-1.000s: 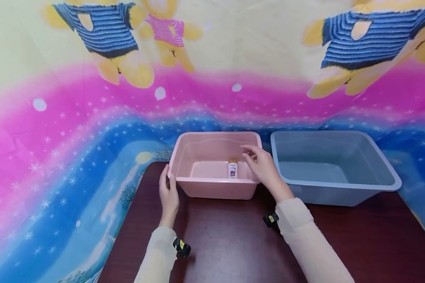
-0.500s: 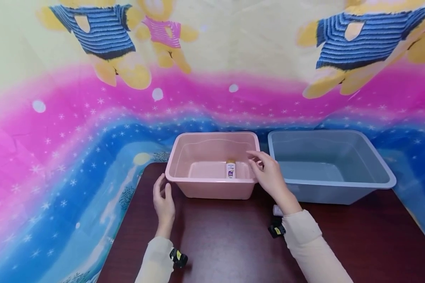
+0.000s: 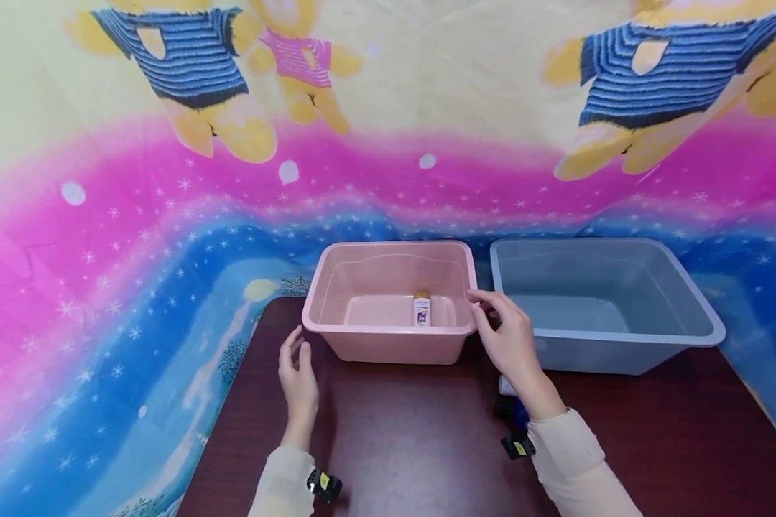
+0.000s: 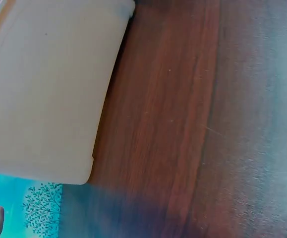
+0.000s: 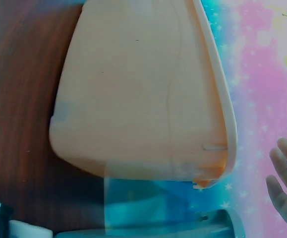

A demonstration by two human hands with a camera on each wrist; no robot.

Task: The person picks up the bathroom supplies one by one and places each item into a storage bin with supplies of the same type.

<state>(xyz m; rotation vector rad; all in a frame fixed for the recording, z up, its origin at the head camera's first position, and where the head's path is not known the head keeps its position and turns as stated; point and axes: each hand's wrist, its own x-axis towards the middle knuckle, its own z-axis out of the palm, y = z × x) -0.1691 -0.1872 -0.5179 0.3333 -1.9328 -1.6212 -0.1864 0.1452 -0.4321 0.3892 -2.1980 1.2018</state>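
Observation:
A pink plastic basin (image 3: pixel 394 346) stands at the back of the table. Inside it is a small white bottle (image 3: pixel 422 310) with a purple label and a gold cap. My left hand (image 3: pixel 299 388) is by the basin's front left corner, fingers loosely bent and holding nothing. At the right rim is my right hand (image 3: pixel 509 343), its fingers relaxed; in the right wrist view its fingers (image 5: pixel 284 171) appear apart from the basin. A white-ended item (image 3: pixel 507 388) with a dark blue part lies below the right wrist, mostly hidden.
A larger blue-grey basin (image 3: pixel 608 352) stands to the right of the pink one. Both sit on a dark reddish-brown wooden table (image 3: pixel 414 445). Behind hangs a cloth (image 3: pixel 362 179) printed with bears and snowflakes. A black wrist camera (image 3: pixel 324 485) sits on the left sleeve.
My right hand has drawn back from over the pink basin, rightward to its rim. The left hand has come off the left rim and lowered slightly. The white-ended item has come into view.

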